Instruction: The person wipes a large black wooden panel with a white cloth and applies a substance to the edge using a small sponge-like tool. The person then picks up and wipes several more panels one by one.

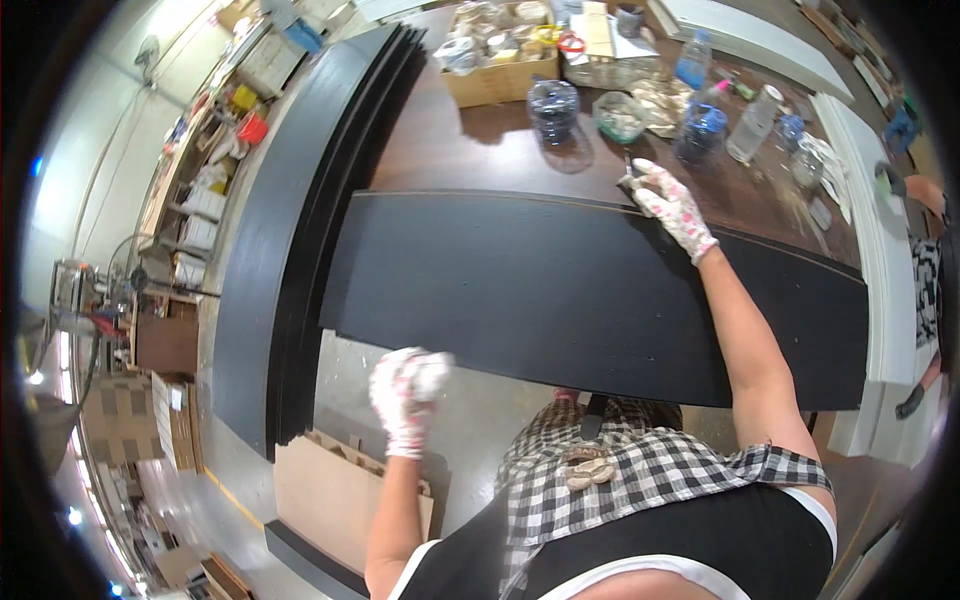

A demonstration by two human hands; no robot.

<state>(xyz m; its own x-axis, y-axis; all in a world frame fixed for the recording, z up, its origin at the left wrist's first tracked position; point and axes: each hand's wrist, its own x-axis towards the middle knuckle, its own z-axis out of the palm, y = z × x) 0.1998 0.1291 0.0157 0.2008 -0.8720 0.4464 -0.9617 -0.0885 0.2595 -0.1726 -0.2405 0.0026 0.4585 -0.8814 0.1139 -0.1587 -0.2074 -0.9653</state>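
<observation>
A long black board point(520, 290) lies across the table in front of me. My right hand point(675, 212), in a white glove with pink spots, is at its far edge, fingers pinched round a small dark tool point(628, 183); its exact kind is too small to tell. My left hand point(408, 392), in a matching glove, is raised just off the board's near left edge. Its fingers are curled closed and a little blurred, so what they hold, if anything, does not show.
A stack of black boards point(300, 240) stands along the left. Beyond the board, the brown tabletop point(480, 150) bears a cardboard box point(500, 85), cut plastic containers point(553, 108) and a clear bottle point(755, 125). White boards point(880, 270) flank the right, where another person's gloved hand point(910, 402) shows.
</observation>
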